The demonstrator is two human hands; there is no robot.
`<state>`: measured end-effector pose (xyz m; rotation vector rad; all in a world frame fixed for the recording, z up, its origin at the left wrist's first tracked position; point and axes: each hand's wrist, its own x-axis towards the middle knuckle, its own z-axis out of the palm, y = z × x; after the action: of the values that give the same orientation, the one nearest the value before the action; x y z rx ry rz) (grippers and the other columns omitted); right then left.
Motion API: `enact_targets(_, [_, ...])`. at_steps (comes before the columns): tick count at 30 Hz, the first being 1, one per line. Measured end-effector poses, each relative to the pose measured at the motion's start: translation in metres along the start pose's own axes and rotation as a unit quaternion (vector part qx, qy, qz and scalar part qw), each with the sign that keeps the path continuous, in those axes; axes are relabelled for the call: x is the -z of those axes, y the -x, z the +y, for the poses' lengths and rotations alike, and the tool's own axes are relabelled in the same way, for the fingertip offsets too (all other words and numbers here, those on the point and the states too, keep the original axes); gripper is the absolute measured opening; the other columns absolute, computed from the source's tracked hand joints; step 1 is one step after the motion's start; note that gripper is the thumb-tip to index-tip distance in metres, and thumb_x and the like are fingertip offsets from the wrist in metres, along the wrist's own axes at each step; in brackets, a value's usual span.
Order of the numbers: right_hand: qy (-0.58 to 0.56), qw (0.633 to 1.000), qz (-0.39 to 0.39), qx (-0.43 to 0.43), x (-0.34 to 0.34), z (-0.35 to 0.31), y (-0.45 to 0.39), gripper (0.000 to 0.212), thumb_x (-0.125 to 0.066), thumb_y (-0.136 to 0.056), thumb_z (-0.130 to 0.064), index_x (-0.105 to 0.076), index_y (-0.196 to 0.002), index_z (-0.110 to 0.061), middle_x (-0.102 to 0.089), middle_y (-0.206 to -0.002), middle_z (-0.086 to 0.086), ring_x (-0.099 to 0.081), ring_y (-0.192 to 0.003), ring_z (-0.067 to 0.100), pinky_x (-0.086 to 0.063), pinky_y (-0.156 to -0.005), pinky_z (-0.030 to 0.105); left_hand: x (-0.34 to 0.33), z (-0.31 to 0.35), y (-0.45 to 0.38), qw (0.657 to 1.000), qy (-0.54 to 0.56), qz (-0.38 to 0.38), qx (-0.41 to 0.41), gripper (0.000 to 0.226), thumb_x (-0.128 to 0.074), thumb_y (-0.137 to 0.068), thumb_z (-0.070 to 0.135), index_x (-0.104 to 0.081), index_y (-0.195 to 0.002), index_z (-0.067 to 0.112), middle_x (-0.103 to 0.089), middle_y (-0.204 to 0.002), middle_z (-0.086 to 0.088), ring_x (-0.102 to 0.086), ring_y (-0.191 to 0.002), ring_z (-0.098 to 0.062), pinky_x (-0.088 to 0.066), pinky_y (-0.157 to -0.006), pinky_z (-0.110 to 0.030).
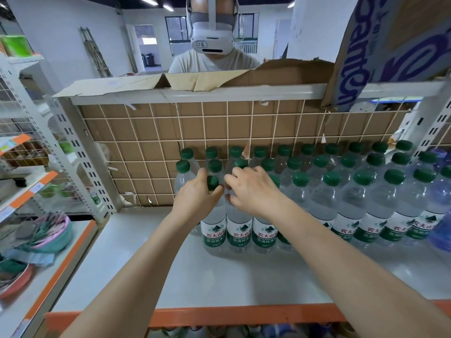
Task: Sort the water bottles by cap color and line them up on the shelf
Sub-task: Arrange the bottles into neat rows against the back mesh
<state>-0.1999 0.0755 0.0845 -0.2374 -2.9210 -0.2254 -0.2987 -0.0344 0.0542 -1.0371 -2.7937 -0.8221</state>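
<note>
Several clear water bottles with green caps (332,178) stand in rows on the white shelf (170,276), from the middle to the right end. My left hand (197,198) is closed around the neck of the front-left bottle (213,228), just under its green cap (212,182). My right hand (251,191) grips the neck of the bottle beside it (239,230); its cap is hidden under my fingers. Both bottles stand upright on the shelf, touching their neighbours. A bluish bottle (441,230) shows at the far right edge.
A wire grid backed with cardboard (219,128) closes the shelf's rear. A person wearing a white headset (212,37) stands behind it. Torn cardboard boxes (380,45) lie on the shelf above. A neighbouring rack at the left holds bowls (48,237). The front edge is orange (244,314).
</note>
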Motion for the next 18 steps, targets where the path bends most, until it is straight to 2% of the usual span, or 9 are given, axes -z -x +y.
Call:
enact_targets(5, [0.007, 1.0, 0.012, -0.023, -0.003, -0.005, 0.002, 0.031, -0.045, -0.096, -0.038, -0.051, -0.118, -0.017, -0.053, -0.117, 0.005, -0.052, -0.111, 0.027, -0.032, -0.098, 0.043, 0.001, 0.0, -0.002, 0.999, -0.041, 0.001, 0.009, 0.039, -0.045, -0.092, 0.051, -0.039, -0.1, 0.014, -0.064, -0.094, -0.011, -0.061, -0.083, -0.033, -0.048, -0.067, -0.037])
enact_targets(9, [0.011, 0.999, 0.02, -0.039, -0.005, -0.008, 0.003, 0.032, -0.046, -0.095, -0.038, -0.052, -0.118, -0.016, -0.052, -0.12, 0.006, -0.05, -0.113, 0.027, -0.029, -0.101, 0.044, -0.001, 0.002, 0.0, 0.999, -0.037, 0.018, 0.01, 0.036, -0.047, -0.092, 0.048, -0.039, -0.099, 0.013, -0.065, -0.096, -0.012, -0.062, -0.085, -0.033, -0.048, -0.068, -0.037])
enact_targets(18, [0.01, 0.999, 0.014, -0.039, -0.007, -0.011, 0.01, 0.038, -0.049, -0.094, -0.037, -0.05, -0.126, -0.015, -0.045, -0.134, 0.008, -0.04, -0.124, 0.028, -0.024, -0.108, 0.049, -0.004, 0.006, 0.004, 0.996, -0.069, 0.058, 0.028, 0.037, -0.041, -0.093, 0.051, -0.04, -0.095, 0.014, -0.065, -0.09, -0.01, -0.056, -0.074, -0.03, -0.037, -0.061, -0.032])
